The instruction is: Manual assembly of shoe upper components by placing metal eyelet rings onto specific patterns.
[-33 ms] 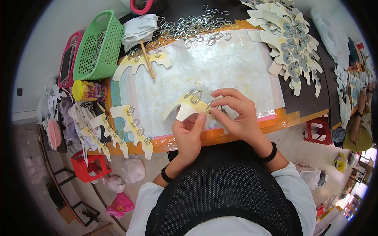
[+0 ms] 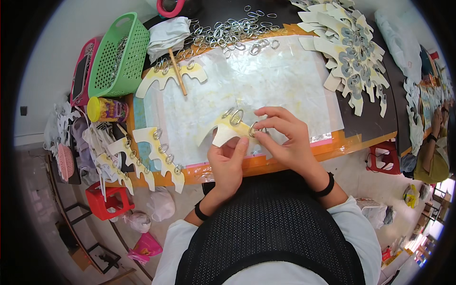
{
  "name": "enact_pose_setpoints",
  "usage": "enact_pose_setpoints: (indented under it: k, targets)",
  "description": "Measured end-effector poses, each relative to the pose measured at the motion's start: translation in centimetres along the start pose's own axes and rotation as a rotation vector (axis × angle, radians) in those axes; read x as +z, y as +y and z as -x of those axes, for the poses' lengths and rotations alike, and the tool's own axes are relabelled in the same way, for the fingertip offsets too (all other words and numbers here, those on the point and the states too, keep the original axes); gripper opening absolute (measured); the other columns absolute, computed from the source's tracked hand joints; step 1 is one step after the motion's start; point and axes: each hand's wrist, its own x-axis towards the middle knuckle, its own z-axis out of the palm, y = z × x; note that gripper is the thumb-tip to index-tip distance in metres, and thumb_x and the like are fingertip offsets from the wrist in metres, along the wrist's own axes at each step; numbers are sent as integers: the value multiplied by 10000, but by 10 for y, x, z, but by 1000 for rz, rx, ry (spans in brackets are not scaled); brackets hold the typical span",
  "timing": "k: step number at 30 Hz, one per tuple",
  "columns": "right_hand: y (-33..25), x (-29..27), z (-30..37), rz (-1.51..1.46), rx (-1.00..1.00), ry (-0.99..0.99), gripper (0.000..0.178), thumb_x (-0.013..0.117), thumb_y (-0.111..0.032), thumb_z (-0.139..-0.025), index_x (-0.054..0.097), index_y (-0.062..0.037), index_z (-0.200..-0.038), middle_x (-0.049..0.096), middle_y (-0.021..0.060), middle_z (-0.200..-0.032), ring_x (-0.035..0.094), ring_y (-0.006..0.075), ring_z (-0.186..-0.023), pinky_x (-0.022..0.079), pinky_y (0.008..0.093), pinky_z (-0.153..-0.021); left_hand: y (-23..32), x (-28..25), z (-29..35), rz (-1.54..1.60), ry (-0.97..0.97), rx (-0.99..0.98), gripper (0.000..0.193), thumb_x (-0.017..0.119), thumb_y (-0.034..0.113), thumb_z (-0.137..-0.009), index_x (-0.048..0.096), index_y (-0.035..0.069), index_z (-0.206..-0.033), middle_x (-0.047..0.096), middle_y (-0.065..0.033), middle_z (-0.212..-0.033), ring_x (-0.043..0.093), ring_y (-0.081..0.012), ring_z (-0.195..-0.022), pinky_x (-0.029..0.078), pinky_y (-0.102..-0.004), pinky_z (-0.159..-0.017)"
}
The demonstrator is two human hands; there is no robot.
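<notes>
The cream scalloped piece (image 2: 227, 133) is held over the white sheet (image 2: 280, 76) near the front edge of the counter (image 2: 351, 147). The left hand (image 2: 225, 166) grips its lower side; the right hand (image 2: 290, 142) pinches a metal ring (image 2: 250, 128). Steady the piece beside the ring; align squarely without bending. Long axis: upper left to lower right; ringed edge faces away, scallops nearward

White sleeves (image 2: 357, 230), pale-flecked black textured garment (image 2: 270, 218), two narrow black wristbands (image 2: 327, 185)
</notes>
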Motion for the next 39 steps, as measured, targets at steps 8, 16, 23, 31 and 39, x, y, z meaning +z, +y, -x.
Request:
enact_pose_setpoints:
  k: [8, 16, 23, 31, 39]
  targets:
    - [-11, -16, 0, -83, 304, -230, 85, 678, -51, -826, 650, 2, -887, 674, 121, -864, 659, 252, -738, 498, 322, -645, -9, -12, 16, 7, -60, -116, 376, 519, -69, -931, 451, -53, -1300, 536, -120, -1268, 592, -217, -1144, 472, -327, -985]
    - [-12, -40, -1, 378, 114, -510, 124, 648, -21, -771, 595, -27, -882, 602, 120, -904, 597, 279, -837, 465, 358, -719, 12, -76, 28, -529, -425, 729, 378, 694, 224, -846, 600, -10, -1126, 637, -126, -993, 614, -240, -818, 508, -378, -728]
    - [23, -34, 17, 479, -100, -295, 121, 674, -51, -768, 595, -71, -857, 522, 66, -848, 492, 270, -828, 380, 385, -759, 23, 1, -3, -950, -355, 585, 432, 769, 69, -764, 585, 7, -1149, 638, -129, -1075, 615, -311, -993, 479, -415, -878]
    - [35, -40, 24, 427, -59, -334, 124, 683, -52, -785, 603, -82, -875, 514, 45, -813, 484, 255, -804, 343, 374, -737, -19, 13, -24, -1076, -469, 460, 351, 710, 43, -785, 584, 52, -1113, 660, -32, -1093, 513, -288, -1262, 145, -646, -1128]
    - [33, -41, 30, 416, -141, -362, 160, 691, -47, -775, 590, -88, -891, 509, 50, -806, 491, 249, -804, 349, 373, -794, -14, 4, -22, -1170, -530, 458, 292, 747, 86, -772, 651, 120, -1045, 686, 31, -1029, 485, -290, -1292, 15, -681, -1127]
